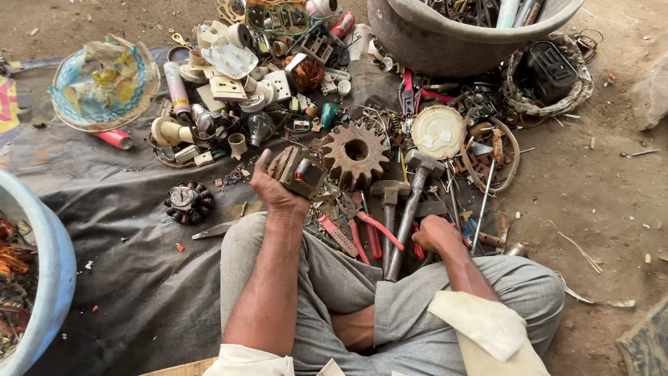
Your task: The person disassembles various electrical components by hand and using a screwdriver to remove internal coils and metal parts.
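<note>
Two bare hands work over a heap of scrap spread on a dark sheet (104,209). Left hand (275,188) is raised above the sheet and grips a small boxy metal part (300,174): the fingers curl over its top and near edge, the thumb presses its left side, and most of the part sticks out to the right of the fingers. Right hand (435,233) rests low among the tools, knuckles up, fingers bent down onto red-handled pliers (376,233); whether they close round anything I cannot tell. A hammer (410,202) lies just left of that hand, its handle running toward the person's knee, a second hammer (388,209) beside it. A rusty gear (355,153) lies flat just right of the held part. A white round lid (437,131) lies beyond the hammers, a grey tub (445,49) behind it, a blue basin (49,278) at far left
</note>
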